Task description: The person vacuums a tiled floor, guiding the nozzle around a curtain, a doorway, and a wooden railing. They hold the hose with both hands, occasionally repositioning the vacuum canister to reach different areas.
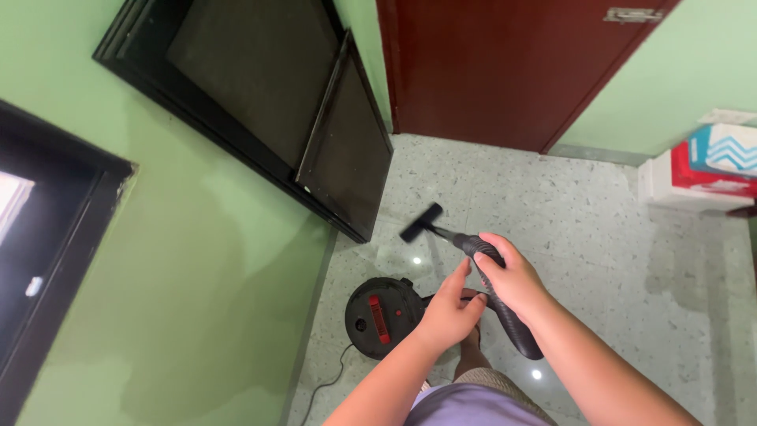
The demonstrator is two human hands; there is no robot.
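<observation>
Head view, looking down: the right hand [509, 276] is clenched around the black ribbed vacuum hose [512, 323] near its upper end — the left hand [448, 312] closes on the hose just below. A wand runs from the hose to the flat black nozzle [420, 222] over the speckled floor [599, 237]. Beneath the hands stands the round black-and-red vacuum canister [380, 315], beside the green wall [197, 300].

Stacked cardboard boxes [710, 170] by the right wall, white, red, blue-and-white box [725, 150] on top
</observation>
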